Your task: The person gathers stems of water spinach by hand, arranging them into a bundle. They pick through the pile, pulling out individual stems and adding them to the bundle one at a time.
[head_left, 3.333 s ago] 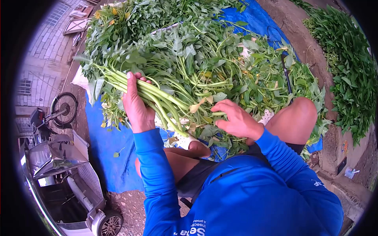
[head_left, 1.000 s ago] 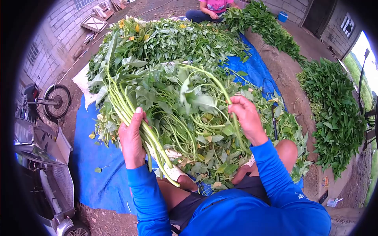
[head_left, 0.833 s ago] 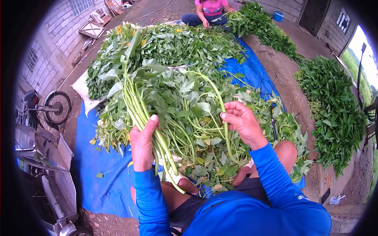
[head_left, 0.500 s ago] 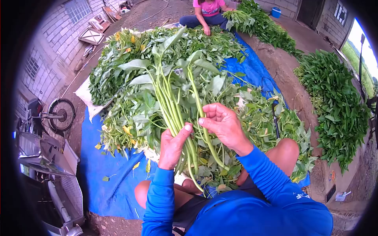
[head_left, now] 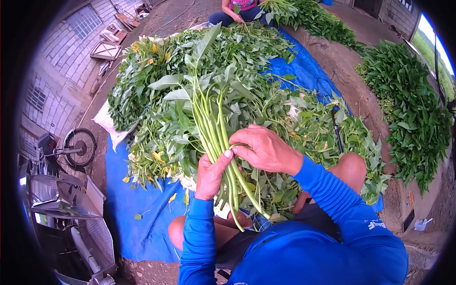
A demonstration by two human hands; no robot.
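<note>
A bunch of water spinach stalks (head_left: 209, 124), leafy at the far end, is clasped by my left hand (head_left: 211, 176), thumb across the stems. The cut stem ends hang below the fist toward my lap. My right hand (head_left: 267, 151) is beside it at the same height, thumb and forefinger pinched against the right side of the bunch. A thin green piece of stem or leaf stalk seems to be between those fingertips. Beneath both hands spreads a loose heap of leafy greens (head_left: 304, 137) with some yellow leaves.
A blue tarp (head_left: 142, 223) lies under the heap. Bundled greens (head_left: 403, 109) stand along the right, more at the back. Another person (head_left: 237, 14) sits across the pile. A motorcycle with sidecar (head_left: 66, 204) is at left. A black-handled tool (head_left: 337, 128) rests on the leaves.
The separate stalk in my right hand has joined the bunch in my left hand. My right hand has moved left, up against the stems. The view has shifted slightly.
</note>
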